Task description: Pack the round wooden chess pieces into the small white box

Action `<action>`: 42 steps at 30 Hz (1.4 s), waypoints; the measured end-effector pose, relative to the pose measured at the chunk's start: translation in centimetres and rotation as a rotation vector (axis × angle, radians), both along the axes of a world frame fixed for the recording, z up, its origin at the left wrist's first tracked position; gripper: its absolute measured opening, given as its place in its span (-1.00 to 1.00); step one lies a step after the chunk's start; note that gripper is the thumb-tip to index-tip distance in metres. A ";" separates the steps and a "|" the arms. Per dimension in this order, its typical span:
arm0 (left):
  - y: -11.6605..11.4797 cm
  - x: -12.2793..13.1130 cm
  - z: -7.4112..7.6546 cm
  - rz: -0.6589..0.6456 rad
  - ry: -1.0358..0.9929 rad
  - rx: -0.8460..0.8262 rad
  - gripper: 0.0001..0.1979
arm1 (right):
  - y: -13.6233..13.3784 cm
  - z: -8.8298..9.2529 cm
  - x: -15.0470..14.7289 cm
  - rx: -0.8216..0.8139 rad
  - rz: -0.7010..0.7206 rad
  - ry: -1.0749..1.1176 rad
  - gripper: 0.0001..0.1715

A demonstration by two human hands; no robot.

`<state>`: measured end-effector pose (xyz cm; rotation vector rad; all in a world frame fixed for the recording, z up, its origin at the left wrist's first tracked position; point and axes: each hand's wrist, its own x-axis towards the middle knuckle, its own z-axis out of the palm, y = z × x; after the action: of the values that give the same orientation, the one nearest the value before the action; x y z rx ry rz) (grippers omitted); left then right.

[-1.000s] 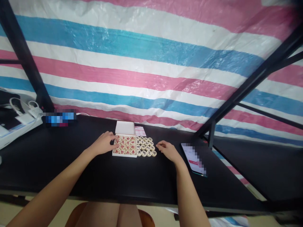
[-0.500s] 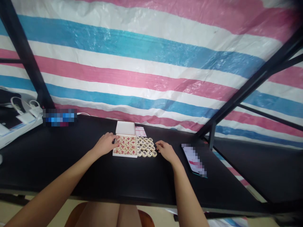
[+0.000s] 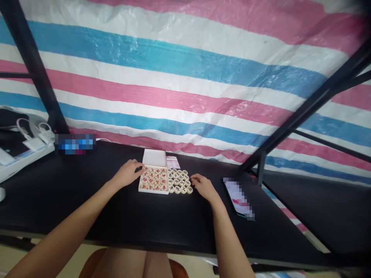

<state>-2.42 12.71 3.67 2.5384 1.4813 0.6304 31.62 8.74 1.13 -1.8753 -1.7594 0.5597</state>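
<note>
A white box [image 3: 141, 185] on the black table [image 3: 145, 220] holds several round wooden chess pieces with red marks. Beside its right edge lies a block of loose pieces with dark marks [image 3: 179, 181]. My left hand [image 3: 127, 173] rests against the box's left rim, fingers curled toward its far corner. My right hand [image 3: 203, 184] sits just right of the loose pieces, fingers bent and pinched close to the outermost ones. Whether either hand holds a piece is hidden.
The box's white lid [image 3: 154, 156] and a pink card [image 3: 173, 161] lie behind the pieces. A phone [image 3: 238, 197] lies to the right. White chargers and cables [image 3: 31, 141] sit at far left. Black frame posts [image 3: 29, 65] and a striped tarp [image 3: 185, 77] stand behind.
My left hand has shifted slightly up along the box's left edge. My right hand has edged a little closer to the loose pieces. The view moved slightly.
</note>
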 end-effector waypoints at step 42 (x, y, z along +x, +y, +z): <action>2.1 2.8 3.5 0.290 0.193 -0.225 -0.76 | -0.4 0.6 -0.4 -0.018 0.035 0.005 -0.73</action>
<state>0.39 14.83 7.19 2.2873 1.8880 0.2357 31.20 8.36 1.77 -1.8571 -1.7928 0.5944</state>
